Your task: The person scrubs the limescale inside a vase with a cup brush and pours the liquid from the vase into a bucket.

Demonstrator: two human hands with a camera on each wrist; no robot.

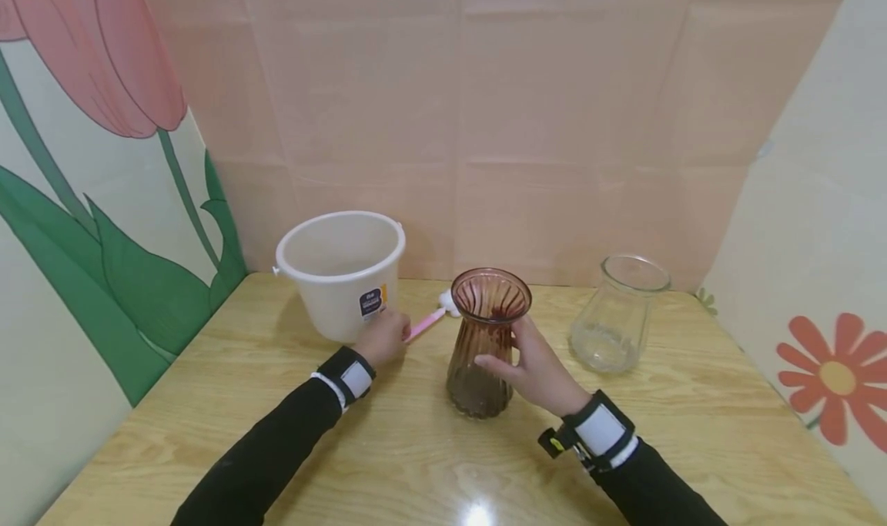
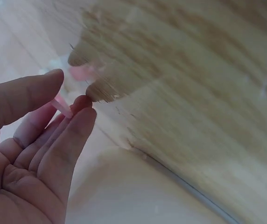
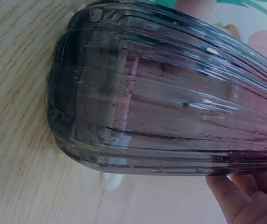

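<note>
Left hand low on counter, fingers pinching pink handle of brush; white brush head lies just behind. Right hand curled round waist of ribbed vase, thumb in front, fingers behind. Far left: white plastic bucket, round, smooth, sticker on wall, just behind left hand. Centre: ribbed vase, brown-tinted glass, flared fluted mouth, upright on glossy wood-grain counter. Right: clear glass vase, wide base, upright, apart from right hand

Glossy ribbed brown glass vase; varnished wood table; plastic bucket.
</note>
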